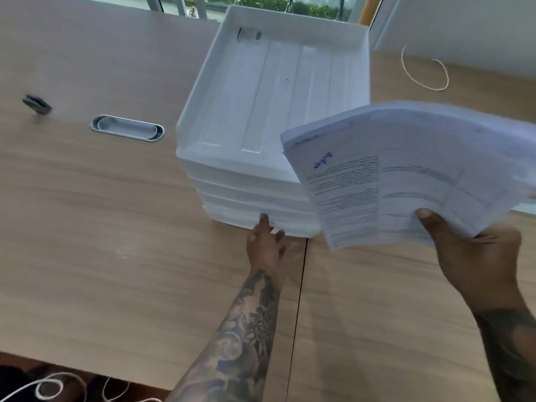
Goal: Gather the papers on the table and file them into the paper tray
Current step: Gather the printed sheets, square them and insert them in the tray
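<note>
Head view: my right hand [475, 253] grips the papers [406, 181] above the table [101, 227]. My left hand [265, 242], fingers straight, touches the paper tray [261, 210].

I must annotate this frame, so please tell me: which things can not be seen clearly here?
Head view only:
- papers: text blurred, right edge cut off by the frame.
- right hand: fingers hidden under the papers.
- paper tray: lower tiers' contents hidden by the top tier.
- left hand: fingertip contact blurred.

paper tray [275, 91]: smooth white plastic, slight sheen, touched by left hand [265, 245]
papers [406, 181]: matt white printed paper, in right hand [475, 256]
table [116, 227]: matt wood-grain laminate under both hands
cable grommet [127, 127]: shiny metal, left of left hand
</note>
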